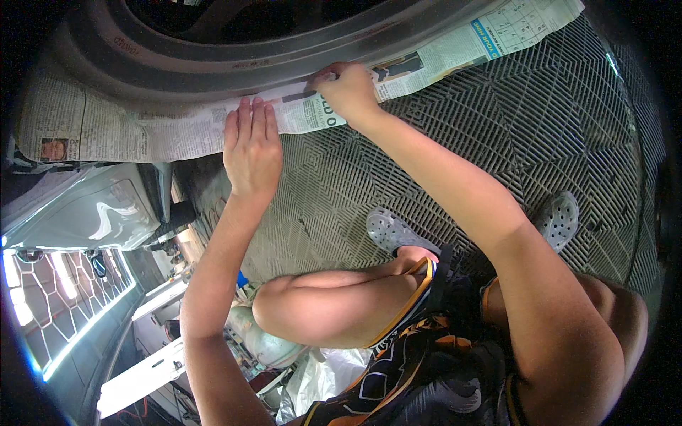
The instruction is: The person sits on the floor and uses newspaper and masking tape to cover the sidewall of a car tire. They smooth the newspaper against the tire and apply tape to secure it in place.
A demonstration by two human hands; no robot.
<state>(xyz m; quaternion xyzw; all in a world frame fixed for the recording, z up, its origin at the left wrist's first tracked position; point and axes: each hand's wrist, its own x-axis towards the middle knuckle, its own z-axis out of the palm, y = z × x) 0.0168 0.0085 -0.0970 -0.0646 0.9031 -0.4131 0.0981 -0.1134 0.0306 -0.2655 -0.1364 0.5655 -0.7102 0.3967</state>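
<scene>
two hands on a newspaper strip (185,128) along a grey panel (199,74)

the floor (490,121), dark grey tiles with a ribbed zigzag grid, spread out below the newspaper strip. the matte, curved panel rose directly above the strip, with a dark opening (241,25) farther up. below the strip's left end was a glossy pale car body (114,206); lower still, a honeycomb of white lines (60,291) glowed. a crumpled white plastic sheet (327,376) lay well below the strip, and grey clogs (391,231) stood on the floor nearer to it.

the strip lay under the left hand (252,156), whose fingers were straight and close together, resting flat on the paper left of the strip's middle. the right hand (349,92) was farther right along the strip, fingers curled at its upper edge, where paper met panel. whether that hand was pinching the paper or only pressing it, i could not tell.
</scene>
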